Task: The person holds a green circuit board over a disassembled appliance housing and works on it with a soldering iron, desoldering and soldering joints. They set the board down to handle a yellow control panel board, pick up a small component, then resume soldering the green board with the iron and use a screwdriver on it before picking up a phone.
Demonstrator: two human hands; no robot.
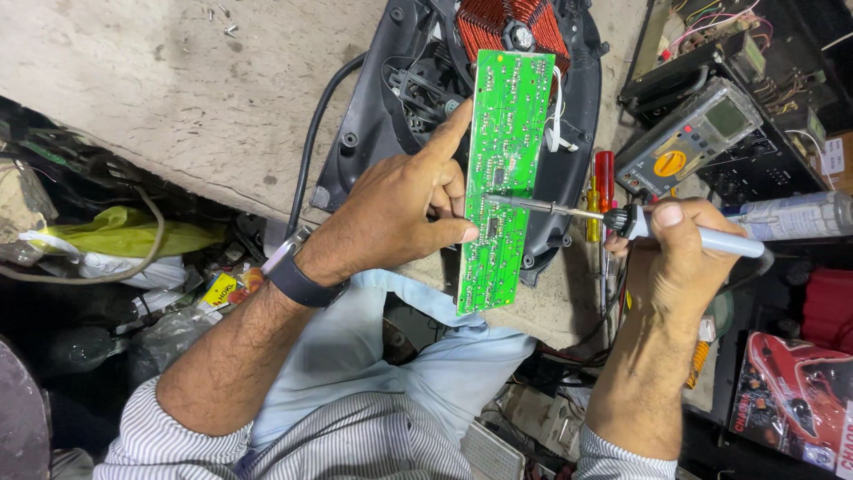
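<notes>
Near the middle of the frame we hold a long green circuit board (505,178) upright in our left hand (404,213), fingers closed on its left edge, forefinger stretched up along it. Our right hand (680,244) is wrapped shut around a soldering iron (622,220), its tip touching the board's middle. We judge the soldering to be underway; which joints are finished we cannot tell. The board's long axis runs top to bottom, leaning slightly right at the top, above the opened black appliance (551,169). The iron lies nearly level, pointing left.
</notes>
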